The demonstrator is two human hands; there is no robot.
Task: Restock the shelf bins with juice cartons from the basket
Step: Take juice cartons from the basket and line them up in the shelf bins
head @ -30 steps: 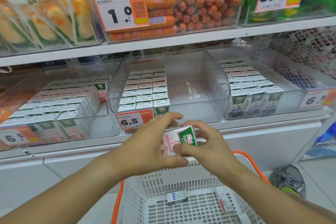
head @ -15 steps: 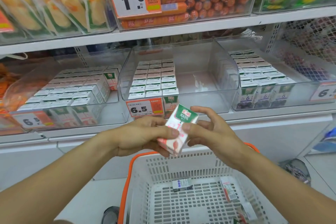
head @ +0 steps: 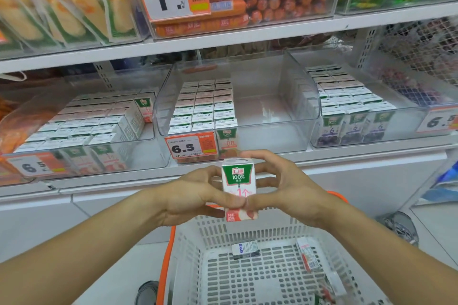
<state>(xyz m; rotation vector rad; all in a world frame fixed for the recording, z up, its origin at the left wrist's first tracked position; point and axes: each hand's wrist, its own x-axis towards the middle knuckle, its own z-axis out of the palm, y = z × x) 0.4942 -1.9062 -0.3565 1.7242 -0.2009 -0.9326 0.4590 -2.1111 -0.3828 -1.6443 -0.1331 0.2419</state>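
A small white, green and pink juice carton (head: 238, 182) stands upright between both hands, just above the far rim of the white basket (head: 198, 265). My left hand (head: 193, 193) grips its left side, my right hand (head: 285, 188) grips its right side, thumbs meeting across the front. Directly behind it is the middle clear bin (head: 272, 116), whose left half holds rows of the same cartons (head: 203, 109) while its right half is bare. Two more cartons (head: 245, 247) (head: 307, 254) lie flat in the basket.
A left bin (head: 84, 126) holds pink cartons and a right bin (head: 352, 109) holds purple ones. Price tags reading 6.5 (head: 190, 147) hang on the bin fronts. The shelf above (head: 223, 37) carries sausages and snack packs. Shoes show on the floor by the basket.
The carton has been turned from tilted to upright, its green top facing me, and lifted slightly toward the middle bin. Both hands stay on it.
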